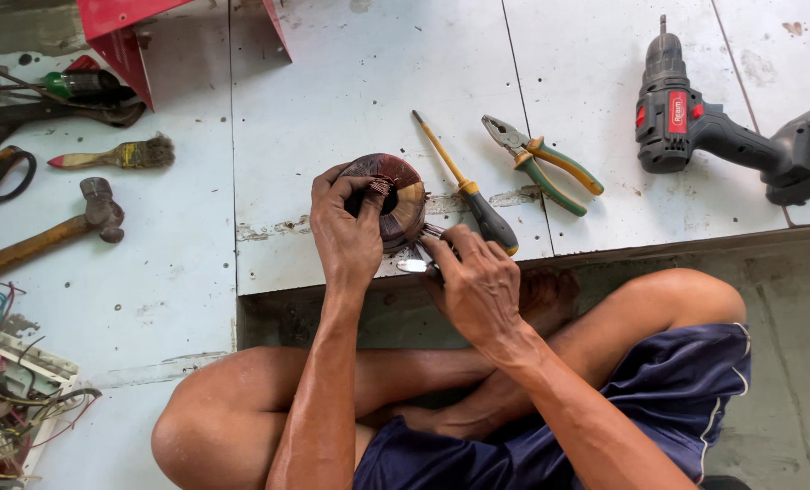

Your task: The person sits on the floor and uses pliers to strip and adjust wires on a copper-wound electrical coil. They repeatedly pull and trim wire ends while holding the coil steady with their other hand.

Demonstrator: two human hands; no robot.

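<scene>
Head view, looking down at a person seated cross-legged on the floor (368, 82), which is pale painted boards with a scuffed step edge running across the middle of the frame.

Left hand (346, 231), centre frame: closed over a ring-shaped coil (403, 195) wound in reddish-brown wire, fingers curled over its top and into the centre hole. The coil stands tilted on the floor at the step edge, just above the person's knees.

Right hand (477, 281), just right of and below the coil: closed around a small metal tool (416, 265) whose shiny tip shows at the coil's lower edge. What kind of tool it is cannot be told; most of it is hidden in the fist.

Right of the coil: a screwdriver (466, 186) with yellow shaft and dark handle lies diagonally, its handle near the right hand. Beside it, pliers (541, 163) with green and yellow grips, jaws pointing to upper left. Upper right: a grey and red cordless drill (704, 122) on its side, well apart from the hands.

Left side of frame: a hammer (60, 231) with wooden handle, a small brush (119, 156) above it, scissors (1, 172) at the left edge. Lower left corner: a circuit board (10, 399) with loose coloured wires. Top left: a red metal part (128, 32).
</scene>
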